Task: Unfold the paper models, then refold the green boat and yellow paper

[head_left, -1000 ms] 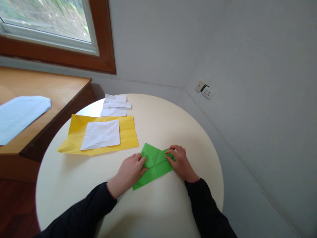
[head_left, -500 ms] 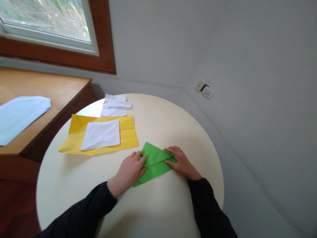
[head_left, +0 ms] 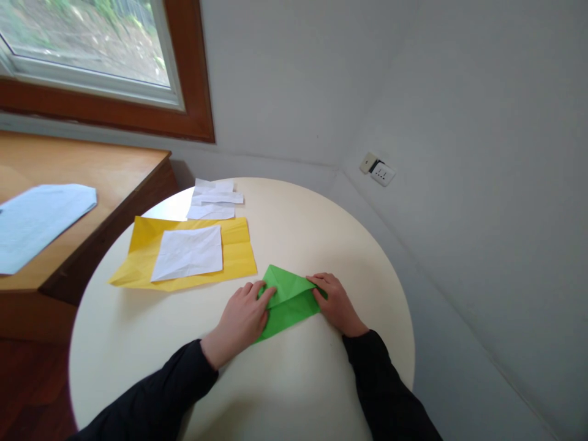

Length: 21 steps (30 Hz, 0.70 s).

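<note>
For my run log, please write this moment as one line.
left hand: flat on green paper | right hand: pressing its right edge | paper: folded, on round table | nearby: yellow sheet

The green paper (head_left: 288, 301) is showing matt and creased, the yellow sheet (head_left: 236, 260) likewise matt paper with fold lines. The white sheet (head_left: 187, 252) is looking crumpled. The round desk (head_left: 298, 233) is gleaming smooth and cream with a soft sheen; the window frame (head_left: 193, 92) is showing varnished wood.
</note>
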Available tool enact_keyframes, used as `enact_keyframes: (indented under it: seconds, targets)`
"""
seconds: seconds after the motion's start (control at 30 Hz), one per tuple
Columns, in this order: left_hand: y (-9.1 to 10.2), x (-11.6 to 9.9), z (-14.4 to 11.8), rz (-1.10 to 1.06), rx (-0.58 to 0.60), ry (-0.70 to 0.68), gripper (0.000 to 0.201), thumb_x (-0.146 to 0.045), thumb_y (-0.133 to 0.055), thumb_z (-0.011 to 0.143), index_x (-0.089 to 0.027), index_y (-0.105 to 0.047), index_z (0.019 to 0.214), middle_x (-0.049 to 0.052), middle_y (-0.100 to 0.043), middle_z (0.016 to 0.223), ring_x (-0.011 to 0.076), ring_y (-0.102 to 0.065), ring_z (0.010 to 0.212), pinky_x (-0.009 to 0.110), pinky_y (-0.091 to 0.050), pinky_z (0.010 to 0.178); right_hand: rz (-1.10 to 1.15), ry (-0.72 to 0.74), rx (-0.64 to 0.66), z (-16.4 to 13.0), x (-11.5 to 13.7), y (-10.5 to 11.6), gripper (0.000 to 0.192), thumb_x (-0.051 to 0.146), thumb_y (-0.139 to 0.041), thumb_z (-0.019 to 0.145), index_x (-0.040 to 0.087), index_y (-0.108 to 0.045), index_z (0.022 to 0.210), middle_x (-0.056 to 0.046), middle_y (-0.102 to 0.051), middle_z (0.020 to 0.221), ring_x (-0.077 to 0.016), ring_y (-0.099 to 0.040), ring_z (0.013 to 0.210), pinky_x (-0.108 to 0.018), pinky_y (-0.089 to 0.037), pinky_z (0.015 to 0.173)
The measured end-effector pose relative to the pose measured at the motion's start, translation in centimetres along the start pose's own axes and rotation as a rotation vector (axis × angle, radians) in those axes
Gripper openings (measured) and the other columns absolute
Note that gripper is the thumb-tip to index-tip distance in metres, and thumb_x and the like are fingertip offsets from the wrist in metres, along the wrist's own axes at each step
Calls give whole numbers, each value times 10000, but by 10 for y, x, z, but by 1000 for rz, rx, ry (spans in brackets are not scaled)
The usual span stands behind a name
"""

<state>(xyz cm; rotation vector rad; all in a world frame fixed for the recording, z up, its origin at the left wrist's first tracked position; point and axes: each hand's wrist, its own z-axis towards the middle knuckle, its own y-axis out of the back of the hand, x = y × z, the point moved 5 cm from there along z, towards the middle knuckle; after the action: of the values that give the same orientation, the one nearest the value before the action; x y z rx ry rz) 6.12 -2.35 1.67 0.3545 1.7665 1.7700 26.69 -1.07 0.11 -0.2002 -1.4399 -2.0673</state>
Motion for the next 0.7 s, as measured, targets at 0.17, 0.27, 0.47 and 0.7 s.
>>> enact_keyframes:
  seconds: [0.17, 0.27, 0.47, 0.7]
  targets:
    - [2, 4, 2, -30, -42, 49, 489, -41, -450, 733, -154, -500, 1206, 147, -539, 1208, 262, -556, 997, 407, -470, 841, 1, 27, -94, 0, 2, 4, 266, 134, -464, 851, 188, -642, 1041, -85, -678, 941, -227, -591, 878, -408, -491, 795]
    - [3, 8, 2, -45, -73, 75, 510, -9, -433, 721, -159, -499, 1204, 139, -549, 1204, 248, -574, 990, 386, -474, 837, 6, 45, -136, 0, 5, 8, 249, 150, -462, 862, 186, -643, 1030, -81, -690, 921, -223, -609, 847, -395, -504, 762]
    - [4, 16, 2, -83, -134, 101, 430, -26, -413, 781, -167, -518, 1173, 127, -597, 1149, 216, -625, 906, 342, -492, 793, 42, 60, -223, 0, 12, 15, 229, 152, -470, 859, 204, -647, 994, -61, -691, 869, -202, -624, 802, -356, -517, 725]
    - [6, 22, 1, -127, -141, 159, 392, -59, -407, 804, -187, -525, 1155, 109, -622, 1116, 200, -651, 850, 306, -502, 743, 102, 2, -320, -2, 10, 20, 220, 163, -469, 854, 202, -652, 970, -60, -682, 841, -190, -630, 782, -333, -522, 702]
